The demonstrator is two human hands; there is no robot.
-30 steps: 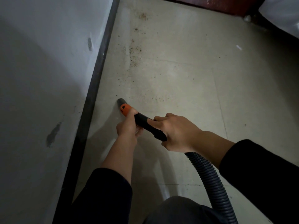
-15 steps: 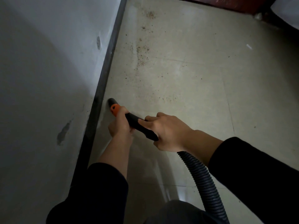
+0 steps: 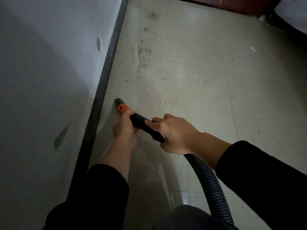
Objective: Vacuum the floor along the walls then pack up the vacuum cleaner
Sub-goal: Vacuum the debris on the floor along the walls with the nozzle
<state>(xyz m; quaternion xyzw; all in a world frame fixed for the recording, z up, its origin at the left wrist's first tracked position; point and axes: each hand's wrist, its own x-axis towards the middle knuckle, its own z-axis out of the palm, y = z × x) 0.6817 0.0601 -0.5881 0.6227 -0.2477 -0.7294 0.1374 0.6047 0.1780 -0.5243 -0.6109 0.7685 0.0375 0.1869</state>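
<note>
Bottom edge: a dark rounded shape [image 3: 187, 218], cut off by the frame; too dim to identify. Black sleeves cover both forearms partway.

The grey corrugated hose [image 3: 209, 181] rises from beside that shape and disappears under the right hand [image 3: 174, 133]. That hand is wrapped round the rear of the black vacuum wand [image 3: 142, 126], with a finger laid along the top. The left hand [image 3: 124, 128] grips the wand further forward, fingers curled underneath and mostly hidden, just behind the orange collar [image 3: 122, 109].

The nozzle tip [image 3: 118, 101] points at the pale tiled floor [image 3: 191, 80], just beside the dark baseboard [image 3: 103, 90]; actual contact with the floor is unclear. The wall [image 3: 49, 63] above the baseboard is scuffed and mostly in shadow.

Beyond the nozzle, brown specks of dirt [image 3: 143, 55] are scattered along the wall side. Further right lies a small white scrap [image 3: 253, 49]. At the top edge a reddish-brown furniture base [image 3: 232, 4] and something white [image 3: 292, 12] are both cropped.
</note>
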